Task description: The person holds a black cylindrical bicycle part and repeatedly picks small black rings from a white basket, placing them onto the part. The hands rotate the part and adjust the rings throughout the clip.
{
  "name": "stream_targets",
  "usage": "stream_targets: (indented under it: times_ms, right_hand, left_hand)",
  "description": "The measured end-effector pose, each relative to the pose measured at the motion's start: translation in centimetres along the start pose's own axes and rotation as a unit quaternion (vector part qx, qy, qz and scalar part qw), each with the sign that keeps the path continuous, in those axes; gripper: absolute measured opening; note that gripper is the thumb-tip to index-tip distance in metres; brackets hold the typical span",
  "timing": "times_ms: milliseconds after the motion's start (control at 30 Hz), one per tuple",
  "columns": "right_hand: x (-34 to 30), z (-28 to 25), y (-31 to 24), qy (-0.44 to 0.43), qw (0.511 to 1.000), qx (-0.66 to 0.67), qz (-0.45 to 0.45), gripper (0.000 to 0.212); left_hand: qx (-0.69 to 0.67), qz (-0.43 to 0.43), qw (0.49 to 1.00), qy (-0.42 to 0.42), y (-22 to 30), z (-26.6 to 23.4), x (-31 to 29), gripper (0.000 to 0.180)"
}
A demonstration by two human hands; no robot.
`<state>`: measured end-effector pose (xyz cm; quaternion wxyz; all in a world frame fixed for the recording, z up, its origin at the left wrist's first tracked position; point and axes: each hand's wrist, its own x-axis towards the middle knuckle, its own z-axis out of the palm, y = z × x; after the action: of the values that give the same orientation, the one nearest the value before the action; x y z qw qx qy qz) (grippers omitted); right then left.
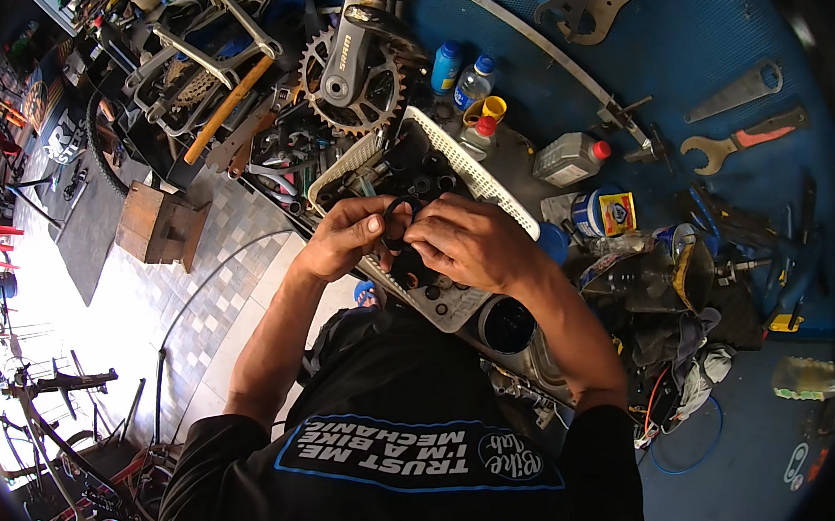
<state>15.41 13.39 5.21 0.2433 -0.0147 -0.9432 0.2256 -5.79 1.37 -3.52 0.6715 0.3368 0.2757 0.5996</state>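
Note:
My left hand [348,234] and my right hand [465,240] meet over a white perforated plastic basket [452,158] full of small black bicycle parts. Between their fingertips they hold a thin black ring [399,221], pinched on both sides. The basket leans on a cluttered blue workbench [680,45]. Just beyond the basket lies a bicycle crank with a toothed chainring [347,71].
Plastic bottles [461,72], a grey oil bottle [570,158] and a round tin [598,213] stand behind the basket. Flat wrenches [741,136] hang on the blue surface at right. A wooden block [159,226] sits on the tiled floor at left, with bike frames and tools piled beyond.

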Motion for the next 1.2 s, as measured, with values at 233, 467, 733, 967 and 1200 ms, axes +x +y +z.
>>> stream_targets:
  times_ms: [233,467,733,967,1200]
  right_hand:
    - [0.0,-0.4,-0.2,-0.047,0.999,-0.016,-0.015,0.025]
    - [0.0,-0.6,0.1,-0.049,0.999,0.011,0.002,0.023]
    - [0.3,-0.9,0.6,-0.035,0.999,0.032,-0.01,0.023]
    - [0.1,-0.5,1.2,0.001,0.999,0.043,0.003,0.021]
    - [0.2,-0.9,0.8,0.021,0.997,0.065,0.035,0.02]
  left_hand:
    - [0.003,-0.001,1.0,-0.014,0.4,0.4,0.1,0.064]
    - [-0.008,0.006,1.0,-0.007,0.4,0.7,0.2,0.064]
    - [-0.033,0.011,0.999,-0.025,0.4,0.4,0.4,0.062]
    - [-0.062,0.013,0.998,-0.029,0.3,0.4,0.8,0.058]
    - [-0.051,0.009,0.998,-0.02,0.0,-0.3,1.0,0.059]
